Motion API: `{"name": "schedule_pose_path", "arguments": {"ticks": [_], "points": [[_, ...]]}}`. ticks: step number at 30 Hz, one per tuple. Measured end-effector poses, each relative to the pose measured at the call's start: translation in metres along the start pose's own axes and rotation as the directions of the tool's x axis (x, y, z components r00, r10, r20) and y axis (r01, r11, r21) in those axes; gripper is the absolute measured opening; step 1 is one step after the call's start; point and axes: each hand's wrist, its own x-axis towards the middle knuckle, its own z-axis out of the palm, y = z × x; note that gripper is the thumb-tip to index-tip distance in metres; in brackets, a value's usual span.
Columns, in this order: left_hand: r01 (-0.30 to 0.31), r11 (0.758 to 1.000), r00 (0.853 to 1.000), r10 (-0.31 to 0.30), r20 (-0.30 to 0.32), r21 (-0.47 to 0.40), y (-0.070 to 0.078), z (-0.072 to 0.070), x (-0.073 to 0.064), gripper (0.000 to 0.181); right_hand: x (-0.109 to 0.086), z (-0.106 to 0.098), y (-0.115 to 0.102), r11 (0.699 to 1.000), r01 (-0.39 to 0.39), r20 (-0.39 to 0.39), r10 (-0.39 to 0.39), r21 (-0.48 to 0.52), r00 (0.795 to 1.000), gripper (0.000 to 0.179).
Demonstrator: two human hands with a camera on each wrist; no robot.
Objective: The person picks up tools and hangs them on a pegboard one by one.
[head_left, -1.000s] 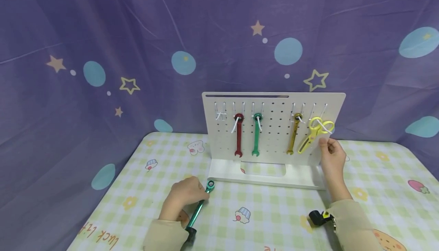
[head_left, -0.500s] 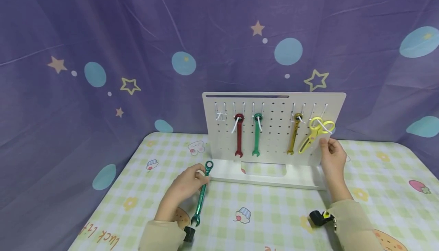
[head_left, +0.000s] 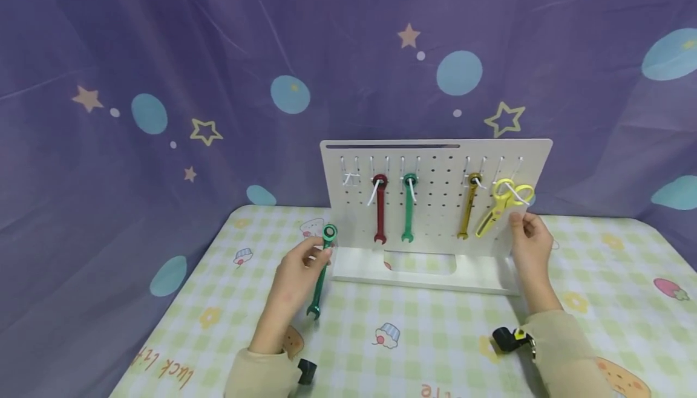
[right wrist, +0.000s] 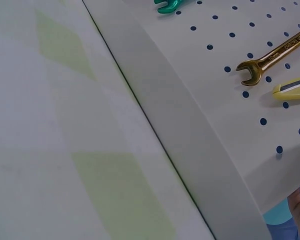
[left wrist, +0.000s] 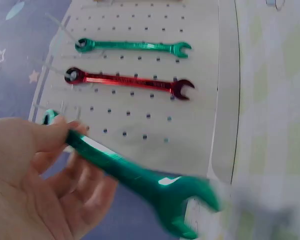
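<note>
My left hand pinches a dark green combination wrench near its ring end, thumb on one side and fingers behind. The wrench hangs ring end up, just left of the white pegboard, its open end pointing down over the cloth. At the board's right edge, my right hand grips the panel between thumb and fingers. On the board's hooks hang a red wrench, a lighter green wrench, a gold wrench and yellow scissors. The leftmost hook bears nothing.
The pegboard stands on a white base with a cut-out, on a green checked tablecloth. Behind it hangs a purple curtain with stars and ovals. Black wrist-camera pieces sit by the sleeves.
My left hand has raised the green wrench up and away from me, turning it more upright beside the board's left edge. The right hand keeps its grip on the board.
</note>
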Motion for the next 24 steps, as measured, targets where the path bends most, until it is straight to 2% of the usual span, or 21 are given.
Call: {"name": "schedule_pose_path", "arguments": {"ticks": [4,8,13,17,24], "points": [[-0.043,0.993,0.997,0.035,-0.072,-0.106,0.007,0.003,0.000,0.026,0.000,0.001,-0.002,0.999,0.026,0.012,-0.026,-0.022,1.000,0.020],[-0.092,0.979,0.991,0.071,-0.117,-0.184,0.017,0.004,0.005,0.022,0.000,0.000,-0.001,0.999,0.022,0.015,-0.021,-0.030,1.000,0.024],[-0.155,0.969,0.980,0.126,-0.152,-0.194,0.032,0.003,0.020,0.023,0.000,-0.001,-0.002,1.000,0.000,0.008,0.000,-0.004,1.000,0.022],[-0.191,0.967,0.971,0.161,-0.176,-0.167,0.038,0.003,0.034,0.024,-0.001,-0.001,-0.002,1.000,-0.002,0.014,0.002,-0.010,1.000,0.026],[-0.165,0.974,0.978,0.142,-0.151,-0.156,0.040,0.007,0.052,0.023,-0.001,-0.001,-0.001,1.000,0.018,0.010,-0.018,-0.024,1.000,0.026]]}}
